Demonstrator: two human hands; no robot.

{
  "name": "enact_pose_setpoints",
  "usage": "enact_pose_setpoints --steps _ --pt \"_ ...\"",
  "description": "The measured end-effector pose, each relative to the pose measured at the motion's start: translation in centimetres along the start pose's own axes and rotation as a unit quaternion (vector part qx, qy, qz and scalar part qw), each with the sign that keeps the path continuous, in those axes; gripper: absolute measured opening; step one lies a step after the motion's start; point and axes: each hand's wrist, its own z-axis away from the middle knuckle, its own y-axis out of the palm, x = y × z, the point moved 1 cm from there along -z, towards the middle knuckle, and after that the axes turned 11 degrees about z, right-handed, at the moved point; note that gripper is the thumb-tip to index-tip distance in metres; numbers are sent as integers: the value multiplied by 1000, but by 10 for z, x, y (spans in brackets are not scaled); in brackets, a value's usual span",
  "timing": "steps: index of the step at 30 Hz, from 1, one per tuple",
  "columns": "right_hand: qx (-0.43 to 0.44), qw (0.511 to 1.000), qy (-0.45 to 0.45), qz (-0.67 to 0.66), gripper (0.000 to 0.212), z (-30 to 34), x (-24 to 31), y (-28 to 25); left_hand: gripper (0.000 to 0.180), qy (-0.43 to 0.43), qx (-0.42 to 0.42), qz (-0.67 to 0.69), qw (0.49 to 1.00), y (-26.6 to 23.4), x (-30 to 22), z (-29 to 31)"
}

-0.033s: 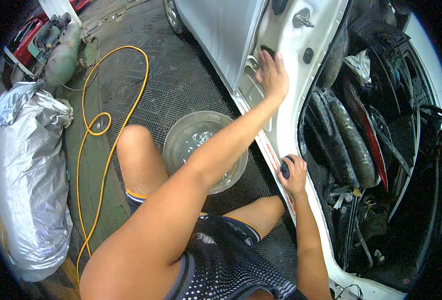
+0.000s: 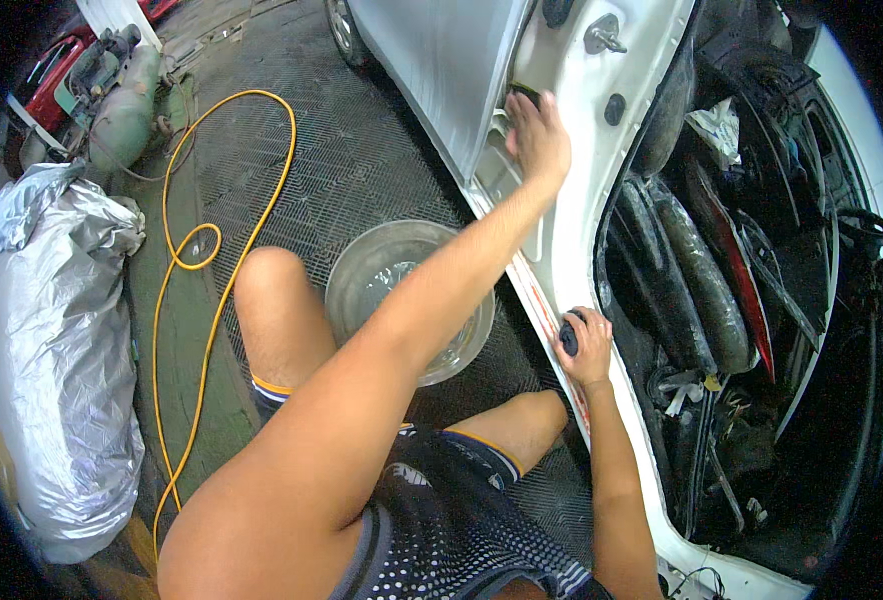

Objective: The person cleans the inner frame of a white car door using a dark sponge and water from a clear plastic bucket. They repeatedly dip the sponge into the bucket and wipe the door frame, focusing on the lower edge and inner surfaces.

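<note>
My left hand (image 2: 539, 135) reaches up to the white door-frame pillar (image 2: 587, 100) of a car, its fingers slightly blurred. A small dark pad (image 2: 527, 95) shows at its fingertips, pressed against the painted metal; most of it is hidden. Lower down, my right hand (image 2: 592, 348) rests on the white door sill (image 2: 569, 255). Its fingers are closed round a black, rolled, cloth-like piece (image 2: 569, 338). Reddish streaks (image 2: 547, 310) run along the sill's outer edge, beside that hand. Below my left forearm, a round metal basin (image 2: 357, 262) with clear water stands between my knees.
The silver-grey car door (image 2: 432, 70) hangs at the upper left of the frame. Loose dark parts (image 2: 702, 280) fill the car's interior on the right. A yellow hose (image 2: 287, 175) loops over the black mat floor. A silver-covered bundle (image 2: 57, 370) and a green tank (image 2: 127, 110) stand left.
My left hand has slid slightly upward and to the left along the pillar, the dark pad moving with it. My right hand has stayed in place.
</note>
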Motion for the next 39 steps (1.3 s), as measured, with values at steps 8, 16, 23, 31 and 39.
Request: enact_pose_setpoints --steps 8,16,23,31,39 --pt "-13 1000 13 -11 49 -13 0 2 77 201 9 -29 979 5 15 7" --pt "-12 1000 25 -5 49 -9 -3 3 71 387 23 -27 921 5 -31 -43" --pt "-15 999 33 -3 48 -11 -2 3 65 363 18 -76 928 -2 -16 -46" --pt "-12 1000 26 -4 50 -10 -4 5 71 182 -13 -22 983 4 12 2" --pt "-8 1000 25 -9 49 -5 -3 3 88 17 -4 59 998 4 -5 9"
